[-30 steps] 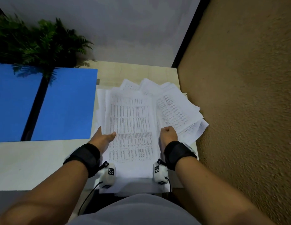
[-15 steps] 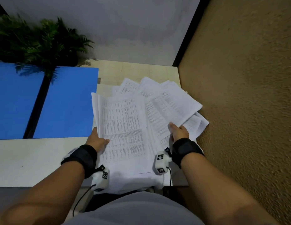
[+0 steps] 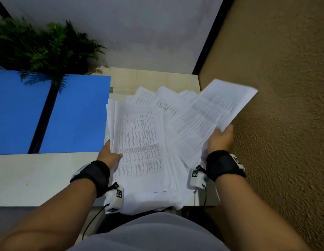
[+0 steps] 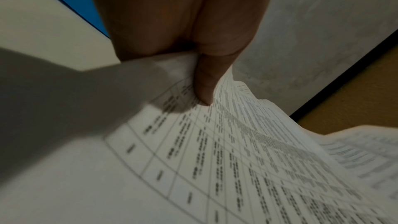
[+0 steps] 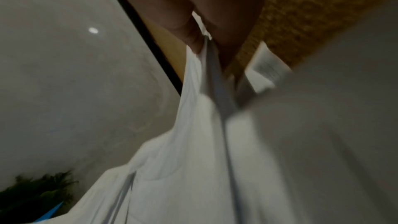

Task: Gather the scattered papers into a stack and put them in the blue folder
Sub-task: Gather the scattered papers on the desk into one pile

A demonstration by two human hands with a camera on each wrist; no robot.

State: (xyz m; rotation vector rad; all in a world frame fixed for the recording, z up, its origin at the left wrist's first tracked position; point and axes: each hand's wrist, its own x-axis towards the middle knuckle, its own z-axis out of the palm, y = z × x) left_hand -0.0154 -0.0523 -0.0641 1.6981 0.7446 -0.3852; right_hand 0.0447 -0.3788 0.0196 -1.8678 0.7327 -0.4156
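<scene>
A loose pile of printed white papers lies fanned over the right part of the table. My left hand grips the pile's left edge, with the thumb on the top sheet. My right hand pinches several sheets and holds them raised and tilted out to the right, over the table's edge. In the right wrist view the thumb presses on those sheets. The blue folder lies open and flat on the left, with a dark spine down its middle.
A green potted plant stands at the back left, its fronds over the folder. A rough brown wall runs close along the table's right edge. A white wall is behind. The pale table shows bare near the front left.
My right hand has lifted a bundle of sheets off the pile's right side and swung it up and to the right. My left hand stays on the pile's left edge.
</scene>
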